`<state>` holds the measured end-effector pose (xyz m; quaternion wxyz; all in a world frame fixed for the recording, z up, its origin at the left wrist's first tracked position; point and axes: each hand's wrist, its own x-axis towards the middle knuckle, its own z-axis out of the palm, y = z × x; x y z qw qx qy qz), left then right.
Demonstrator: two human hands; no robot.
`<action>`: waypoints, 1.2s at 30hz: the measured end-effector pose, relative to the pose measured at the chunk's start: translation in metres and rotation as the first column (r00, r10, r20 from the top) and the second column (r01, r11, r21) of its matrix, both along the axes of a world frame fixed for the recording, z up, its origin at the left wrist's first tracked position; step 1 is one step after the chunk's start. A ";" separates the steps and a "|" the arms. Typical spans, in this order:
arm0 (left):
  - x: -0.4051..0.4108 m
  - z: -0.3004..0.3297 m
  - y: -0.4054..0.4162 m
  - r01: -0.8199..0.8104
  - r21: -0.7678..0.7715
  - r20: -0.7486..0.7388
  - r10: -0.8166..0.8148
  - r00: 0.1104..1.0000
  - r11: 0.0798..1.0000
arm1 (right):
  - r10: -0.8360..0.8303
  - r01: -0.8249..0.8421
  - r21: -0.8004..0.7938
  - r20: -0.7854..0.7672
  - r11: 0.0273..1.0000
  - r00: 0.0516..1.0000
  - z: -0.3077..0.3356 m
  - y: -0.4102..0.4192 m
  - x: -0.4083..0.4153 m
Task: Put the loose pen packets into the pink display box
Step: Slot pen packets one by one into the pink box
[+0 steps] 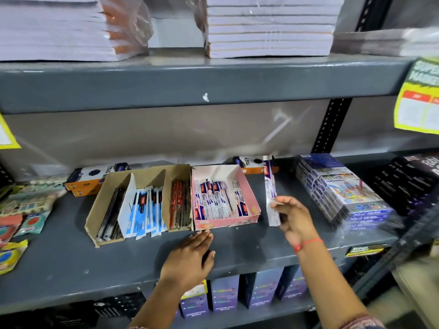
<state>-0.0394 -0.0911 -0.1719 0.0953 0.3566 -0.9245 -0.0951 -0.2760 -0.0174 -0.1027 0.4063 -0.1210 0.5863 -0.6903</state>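
Head view, the only one. The pink display box [247, 186] is my landmark. It sits on the gray shelf [59, 264] w/ a few pen packets already lying inside it.

Just right of the pink box, the right hand [295, 218] holds one loose pen packet [270, 193]. The packet stands nearly upright, long and thin, its low end in the hand and its top end up near the back of the box. The thumb and fingers pinch it near the low end. It is not in the box yet.

In front of the pink box, the left hand [190, 256] lies flat on the shelf. Its fingers are pressed together and the tips come close to the box's front left corner. It holds nothing.

Left of the pink box, touching it, is a brown cardboard box [95, 210] w/ more pens. Right of it, well past the hand, is a stack of color pencil packs [339, 186].

The packet looks light and thin, prob. shiny plastic wrap, so a bit slippery and bendy. Best to grip it nearer the middle so it doesn't flop, then lay it flat next to the others. The box looks like thin card, so it may slide if bumped.
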 end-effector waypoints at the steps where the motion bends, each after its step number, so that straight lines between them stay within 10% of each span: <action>1: 0.000 -0.001 -0.001 -0.009 -0.022 -0.002 0.009 1.000 1.000 | 0.039 -0.037 -0.056 0.035 0.998 0.999 0.000 0.003 0.009; 21: -0.001 0.006 0.000 0.011 -0.018 -0.008 -0.012 1.000 1.000 | 0.188 -0.186 -0.201 -0.007 0.962 0.982 -0.002 0.013 0.067; 28: -0.001 0.006 0.000 0.022 -0.064 0.020 -0.021 1.000 0.998 | 0.176 -0.187 -0.007 -0.307 0.982 0.935 0.021 -0.026 0.057; 36: 0.001 0.009 -0.002 0.041 -0.035 0.024 -0.040 0.999 0.999 | 0.385 -0.086 0.440 -0.655 0.894 0.650 0.003 -0.094 0.050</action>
